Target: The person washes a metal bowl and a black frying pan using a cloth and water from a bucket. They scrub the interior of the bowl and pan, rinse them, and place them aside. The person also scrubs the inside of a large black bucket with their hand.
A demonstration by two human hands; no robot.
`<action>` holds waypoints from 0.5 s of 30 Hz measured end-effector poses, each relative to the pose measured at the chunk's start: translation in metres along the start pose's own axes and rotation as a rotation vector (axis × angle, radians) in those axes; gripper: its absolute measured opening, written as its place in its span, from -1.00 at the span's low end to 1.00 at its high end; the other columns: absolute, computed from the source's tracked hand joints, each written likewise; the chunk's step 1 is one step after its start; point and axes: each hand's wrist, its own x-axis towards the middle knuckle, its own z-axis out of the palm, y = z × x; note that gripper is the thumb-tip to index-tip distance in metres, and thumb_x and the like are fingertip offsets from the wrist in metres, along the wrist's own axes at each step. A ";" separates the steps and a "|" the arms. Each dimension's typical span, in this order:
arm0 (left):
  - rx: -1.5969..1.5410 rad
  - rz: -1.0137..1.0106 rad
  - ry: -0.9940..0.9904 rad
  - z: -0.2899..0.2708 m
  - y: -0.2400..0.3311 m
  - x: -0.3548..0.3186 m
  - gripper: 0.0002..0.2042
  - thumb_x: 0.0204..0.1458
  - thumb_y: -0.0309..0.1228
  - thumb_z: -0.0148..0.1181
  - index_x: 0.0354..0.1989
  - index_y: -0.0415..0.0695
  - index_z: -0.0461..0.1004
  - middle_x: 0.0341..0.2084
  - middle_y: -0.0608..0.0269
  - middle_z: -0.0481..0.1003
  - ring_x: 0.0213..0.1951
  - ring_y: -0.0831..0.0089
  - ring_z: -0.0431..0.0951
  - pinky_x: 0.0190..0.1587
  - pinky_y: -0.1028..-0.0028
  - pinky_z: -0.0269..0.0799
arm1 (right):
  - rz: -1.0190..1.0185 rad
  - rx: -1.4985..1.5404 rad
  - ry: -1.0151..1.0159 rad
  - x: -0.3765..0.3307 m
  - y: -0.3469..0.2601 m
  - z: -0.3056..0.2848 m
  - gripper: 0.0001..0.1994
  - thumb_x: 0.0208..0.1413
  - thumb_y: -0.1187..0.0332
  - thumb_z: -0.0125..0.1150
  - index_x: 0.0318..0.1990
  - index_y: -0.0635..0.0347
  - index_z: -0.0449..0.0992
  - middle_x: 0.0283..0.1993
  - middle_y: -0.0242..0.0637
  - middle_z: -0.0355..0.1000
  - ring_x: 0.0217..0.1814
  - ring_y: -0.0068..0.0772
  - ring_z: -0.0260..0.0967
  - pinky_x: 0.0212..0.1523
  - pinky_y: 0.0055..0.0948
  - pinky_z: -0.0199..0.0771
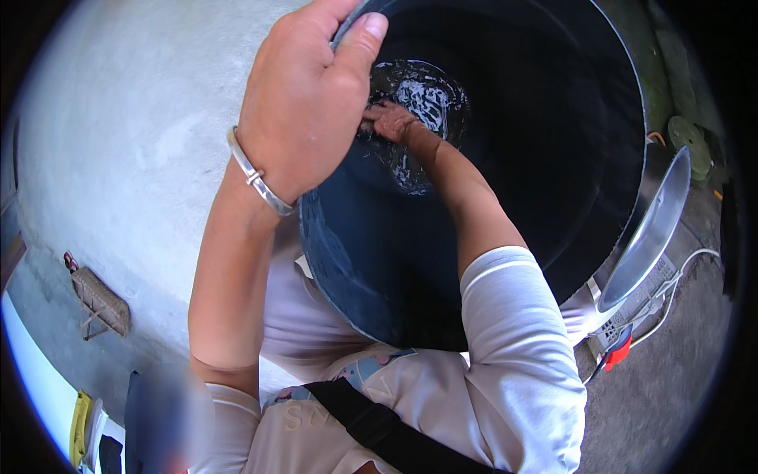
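The barrel (489, 205) is big, dark blue-black and round, and it fills the view from the centre out to 2 o'clock. It is tipped toward me, so I look straight down its mouth. Its inside wall is dark and wet, and at the bottom, toward 12 o'clock, a shallow pool of water (422, 99) glints with white foam.

My left hand (304, 95) sits at 11 o'clock, closed over the near rim of the barrel: the thumb hooks inside the edge and the fingers wrap over the outside. A silver bangle (257, 178) rings that wrist.

My right hand (391, 120) reaches deep inside, down at the bottom by the water. It presses against the wet floor of the barrel with the fingers bent; whether it holds anything I cannot tell, since foam and shadow hide the fingers. My forearm runs back from it toward 5 o'clock, into a pale sleeve (513, 347).

Around the barrel lies a grey concrete floor (126, 158). At 8 o'clock a brush (99, 300) lies on it. At 3 o'clock a shiny metal lid (651, 229) leans just beside the barrel's outer wall, with white cables (671, 292) and a white crate (632, 316) beneath it at 4 o'clock. A black strap (379, 430) crosses my chest at 6 o'clock.
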 end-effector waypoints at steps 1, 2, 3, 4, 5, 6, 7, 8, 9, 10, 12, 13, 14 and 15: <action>-0.032 -0.003 -0.002 -0.003 -0.006 -0.001 -0.71 0.11 -0.53 -0.14 -0.01 -0.36 0.33 -0.19 0.06 0.48 -0.13 0.40 0.43 0.00 0.50 0.26 | 0.065 -0.009 0.093 0.010 0.005 0.007 -0.66 0.09 0.43 -0.13 0.01 -0.11 0.40 0.20 -0.45 0.16 0.28 -0.41 0.05 0.27 -0.26 0.02; -0.032 -0.018 0.013 -0.009 -0.012 -0.007 -0.70 0.11 -0.53 -0.13 -0.01 -0.36 0.33 -0.19 0.07 0.48 -0.13 0.41 0.43 0.00 0.51 0.26 | 0.135 -0.009 0.061 0.029 0.000 -0.005 -0.64 0.10 0.43 -0.14 0.05 -0.11 0.36 0.21 -0.44 0.14 0.29 -0.40 0.05 0.26 -0.25 0.03; 0.005 -0.059 0.044 -0.012 -0.009 -0.014 -0.70 0.11 -0.52 -0.13 0.00 -0.36 0.33 -0.19 0.08 0.48 -0.12 0.42 0.43 0.00 0.52 0.26 | 0.202 -0.009 0.027 0.046 -0.004 -0.019 -0.61 0.10 0.44 -0.14 0.09 -0.11 0.32 0.23 -0.43 0.12 0.29 -0.39 0.04 0.26 -0.24 0.03; -0.009 -0.085 0.028 -0.011 -0.001 -0.012 -0.70 0.12 -0.52 -0.13 0.00 -0.37 0.32 -0.18 0.08 0.48 -0.12 0.43 0.42 0.00 0.52 0.26 | 0.278 -0.053 0.094 0.037 0.013 -0.016 -0.60 0.10 0.44 -0.14 0.11 -0.09 0.31 0.23 -0.40 0.11 0.29 -0.37 0.04 0.26 -0.23 0.04; -0.059 -0.094 -0.011 -0.008 0.007 -0.006 -0.70 0.12 -0.51 -0.13 0.01 -0.37 0.32 -0.18 0.09 0.48 -0.12 0.44 0.42 0.00 0.53 0.26 | 0.392 -0.120 0.139 0.007 0.043 -0.010 -0.59 0.10 0.45 -0.14 0.13 -0.08 0.29 0.23 -0.38 0.11 0.29 -0.36 0.04 0.25 -0.22 0.05; -0.041 -0.150 -0.013 -0.011 0.015 -0.007 -0.70 0.12 -0.51 -0.12 0.01 -0.37 0.32 -0.17 0.10 0.47 -0.11 0.45 0.42 0.00 0.53 0.26 | 0.477 -0.071 0.126 0.006 0.044 -0.016 -0.58 0.09 0.44 -0.13 0.15 -0.06 0.26 0.24 -0.37 0.09 0.30 -0.36 0.03 0.24 -0.21 0.08; -0.034 -0.166 -0.003 -0.013 0.013 -0.008 -0.70 0.12 -0.50 -0.12 0.01 -0.37 0.32 -0.16 0.10 0.47 -0.11 0.46 0.41 0.01 0.54 0.26 | 0.560 -0.020 0.113 0.005 0.043 -0.021 -0.56 0.09 0.43 -0.11 0.17 -0.04 0.23 0.25 -0.37 0.08 0.30 -0.36 0.02 0.23 -0.21 0.10; -0.040 -0.170 -0.005 -0.013 0.015 -0.008 -0.70 0.13 -0.50 -0.12 0.01 -0.37 0.32 -0.16 0.10 0.47 -0.11 0.46 0.41 0.01 0.54 0.25 | 0.626 0.036 0.088 -0.004 0.045 -0.022 -0.55 0.08 0.42 -0.10 0.18 -0.01 0.21 0.25 -0.35 0.07 0.30 -0.34 0.01 0.23 -0.21 0.11; -0.079 -0.129 -0.005 -0.012 0.006 -0.008 -0.70 0.13 -0.50 -0.12 0.01 -0.37 0.32 -0.15 0.11 0.47 -0.10 0.46 0.41 0.01 0.54 0.25 | 0.705 0.082 0.050 -0.020 0.052 -0.016 -0.54 0.08 0.41 -0.09 0.19 0.02 0.19 0.26 -0.33 0.06 0.31 -0.32 0.00 0.22 -0.20 0.13; -0.090 -0.094 -0.007 -0.011 0.006 -0.007 -0.70 0.13 -0.50 -0.12 0.01 -0.37 0.32 -0.15 0.11 0.47 -0.10 0.46 0.41 0.01 0.54 0.25 | 0.785 0.129 0.013 -0.035 0.056 -0.010 -0.52 0.08 0.40 -0.08 0.21 0.05 0.16 0.26 -0.30 0.04 0.31 -0.29 -0.01 0.21 -0.19 0.14; -0.058 -0.046 -0.003 -0.010 0.009 -0.008 -0.70 0.13 -0.50 -0.13 0.01 -0.37 0.32 -0.15 0.11 0.46 -0.10 0.46 0.41 0.02 0.53 0.25 | 0.860 0.130 0.072 -0.048 0.048 0.015 -0.52 0.08 0.38 -0.06 0.21 0.12 0.15 0.26 -0.26 0.02 0.32 -0.23 -0.04 0.19 -0.19 0.18; -0.068 -0.047 0.001 -0.009 0.010 -0.009 -0.70 0.13 -0.50 -0.13 0.01 -0.37 0.32 -0.15 0.11 0.47 -0.10 0.46 0.41 0.02 0.53 0.25 | 0.896 0.131 0.103 -0.052 0.042 0.030 -0.51 0.07 0.37 -0.06 0.21 0.15 0.14 0.26 -0.24 0.01 0.32 -0.20 -0.05 0.18 -0.19 0.20; -0.081 -0.048 0.002 -0.008 0.009 -0.010 -0.70 0.13 -0.50 -0.13 0.01 -0.37 0.32 -0.15 0.10 0.47 -0.10 0.45 0.41 0.02 0.53 0.25 | 0.929 0.197 0.200 -0.054 0.037 0.042 -0.56 0.09 0.34 -0.08 0.15 0.22 0.24 0.26 -0.16 0.05 0.33 -0.14 -0.09 0.23 -0.11 0.08; -0.127 -0.071 0.012 -0.009 0.004 -0.010 -0.70 0.13 -0.51 -0.13 0.01 -0.37 0.32 -0.16 0.09 0.47 -0.10 0.44 0.41 0.02 0.52 0.25 | 0.900 0.056 0.012 -0.053 0.026 0.044 -0.58 0.10 0.33 -0.09 0.14 0.23 0.27 0.25 -0.14 0.08 0.33 -0.10 -0.10 0.23 -0.07 0.03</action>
